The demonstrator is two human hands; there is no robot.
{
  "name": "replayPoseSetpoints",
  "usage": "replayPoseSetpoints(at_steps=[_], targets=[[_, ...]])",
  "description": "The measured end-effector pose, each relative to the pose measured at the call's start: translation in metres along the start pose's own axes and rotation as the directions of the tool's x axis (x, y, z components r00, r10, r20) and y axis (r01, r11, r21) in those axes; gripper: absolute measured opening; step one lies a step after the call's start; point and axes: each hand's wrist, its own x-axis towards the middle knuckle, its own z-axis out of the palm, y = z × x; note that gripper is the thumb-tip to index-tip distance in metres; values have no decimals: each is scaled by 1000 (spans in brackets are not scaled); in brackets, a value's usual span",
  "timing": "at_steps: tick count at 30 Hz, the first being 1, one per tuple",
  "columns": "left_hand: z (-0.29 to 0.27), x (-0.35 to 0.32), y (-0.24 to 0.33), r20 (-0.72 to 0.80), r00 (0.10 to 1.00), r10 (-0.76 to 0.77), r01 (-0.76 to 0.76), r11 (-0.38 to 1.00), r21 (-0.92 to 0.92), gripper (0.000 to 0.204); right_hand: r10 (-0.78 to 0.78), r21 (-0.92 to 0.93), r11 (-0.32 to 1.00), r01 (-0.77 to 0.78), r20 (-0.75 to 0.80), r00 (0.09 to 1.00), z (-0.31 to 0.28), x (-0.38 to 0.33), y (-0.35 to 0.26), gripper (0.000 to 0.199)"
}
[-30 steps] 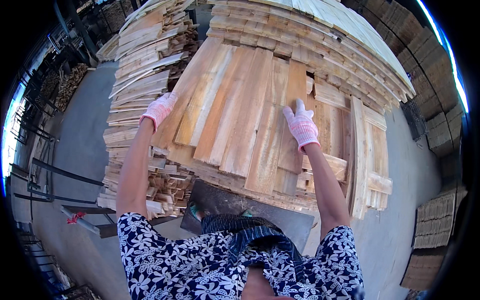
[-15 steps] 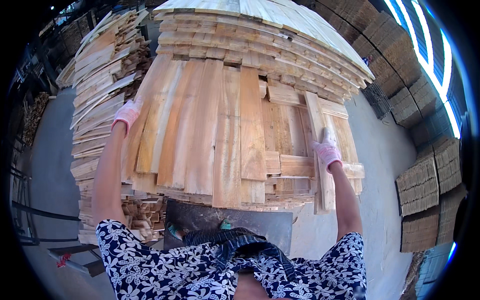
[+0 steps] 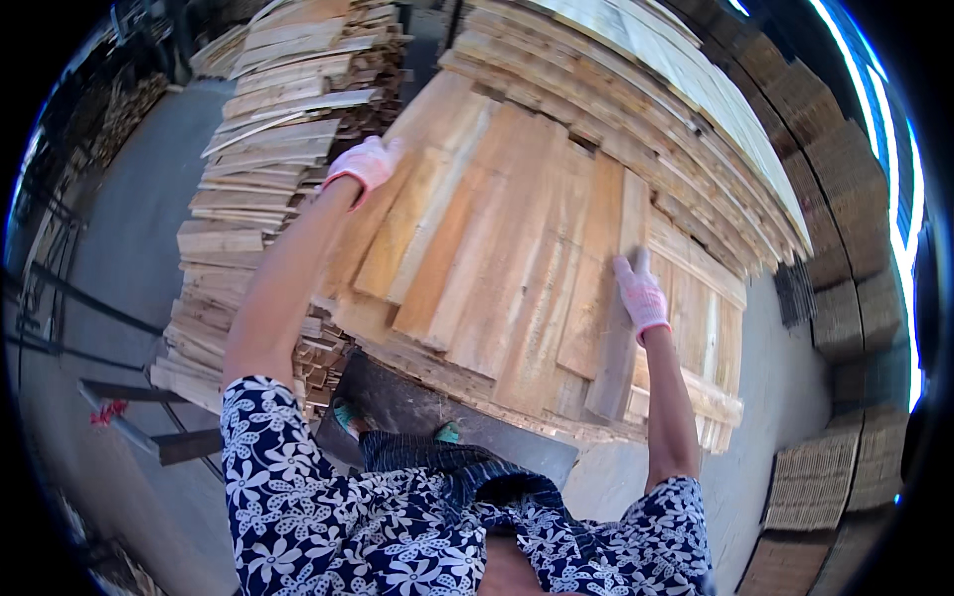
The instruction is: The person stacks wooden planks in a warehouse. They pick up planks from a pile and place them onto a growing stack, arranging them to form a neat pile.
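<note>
A layer of long wooden boards (image 3: 517, 248) lies side by side on a large stack in front of me. My left hand (image 3: 365, 167), in a pink and white glove, rests at the layer's far left edge, fingers stretched over the outermost board. On the other side, my right hand (image 3: 641, 295), gloved alike, has its thumb on top of a narrow greyish board (image 3: 618, 338) and its fingers along the right edge. This board lies close against a wider orange-brown board (image 3: 593, 323). The undersides of both hands are hidden.
Behind the layer rises a higher tier of stacked boards (image 3: 636, 109). Loose thin slats are piled on the left (image 3: 268, 179). Bundled wood (image 3: 815, 477) stands along the right. A metal frame (image 3: 149, 427) sits at lower left. Beneath my feet is a dark platform (image 3: 477, 422).
My right hand has moved the narrow board leftward against its neighbour, and the board now lies flatter. My left hand stays at the left edge. The whole view has turned.
</note>
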Motion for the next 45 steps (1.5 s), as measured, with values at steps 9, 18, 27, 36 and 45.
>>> replayPoseSetpoints(at_steps=[9,18,27,36,45], targets=[[-37,-67,-1,-70,997,-29,-34,650,-759,85,-95,278,959,52,143,985,-7,1,41,89],[66,-251,-234,126,841,-527,244,161,-956,53,-669,98,729,678,318,672,3,-73,-371,59],[184,-383,-430,352,96,-931,588,-232,-775,57,-581,159,-86,983,794,-179,398,-245,-616,49],[253,-407,-558,185,-492,-851,571,-476,-669,85,-353,38,493,869,922,160,672,-424,-496,87],[266,-421,-575,441,-413,-797,525,-604,-599,108,-416,76,589,805,882,221,701,-441,-496,100]])
